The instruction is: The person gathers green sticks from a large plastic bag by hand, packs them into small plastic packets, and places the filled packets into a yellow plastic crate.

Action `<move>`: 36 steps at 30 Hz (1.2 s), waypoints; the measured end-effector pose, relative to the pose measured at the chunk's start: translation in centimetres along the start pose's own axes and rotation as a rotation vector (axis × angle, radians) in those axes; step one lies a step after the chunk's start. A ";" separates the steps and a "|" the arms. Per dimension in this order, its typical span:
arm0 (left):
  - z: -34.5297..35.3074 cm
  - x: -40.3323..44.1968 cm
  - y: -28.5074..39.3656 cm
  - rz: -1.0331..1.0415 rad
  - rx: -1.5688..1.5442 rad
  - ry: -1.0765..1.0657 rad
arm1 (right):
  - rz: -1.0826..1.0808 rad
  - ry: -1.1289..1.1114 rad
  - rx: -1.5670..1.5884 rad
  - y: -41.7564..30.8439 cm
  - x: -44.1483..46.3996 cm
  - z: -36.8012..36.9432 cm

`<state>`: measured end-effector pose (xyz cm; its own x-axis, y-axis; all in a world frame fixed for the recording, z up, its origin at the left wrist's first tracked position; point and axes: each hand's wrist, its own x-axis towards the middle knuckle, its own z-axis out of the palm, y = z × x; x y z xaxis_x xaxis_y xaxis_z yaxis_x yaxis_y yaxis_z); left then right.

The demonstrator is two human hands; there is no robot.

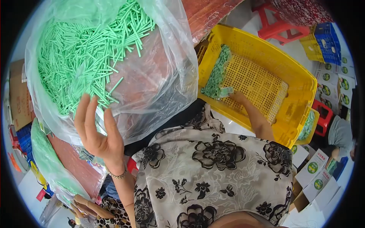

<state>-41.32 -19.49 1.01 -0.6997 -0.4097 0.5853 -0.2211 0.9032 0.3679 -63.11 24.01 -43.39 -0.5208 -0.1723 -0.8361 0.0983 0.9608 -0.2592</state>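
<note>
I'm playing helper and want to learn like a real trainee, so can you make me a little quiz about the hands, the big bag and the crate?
1. Pick one: what colour is the crate that the right hand reaches into?
A) blue
B) yellow
C) red

2. True or false: there is a bracelet on the wrist of the left hand.

3. Fill in the missing word: the see-through plastic bag has lots of thin ____ sticks in it.

Key: 1. B; 2. true; 3. green
</note>
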 end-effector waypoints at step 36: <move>-0.3 -1.0 -1.1 -0.102 0.115 0.019 | -0.460 0.224 -0.265 -8.6 0.8 4.9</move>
<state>-40.16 -20.14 0.20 -0.6570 -0.5012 0.5632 -0.3670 0.8652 0.3418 -60.22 14.58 -44.22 -0.6296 -0.5630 -0.5354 -0.3820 0.8244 -0.4177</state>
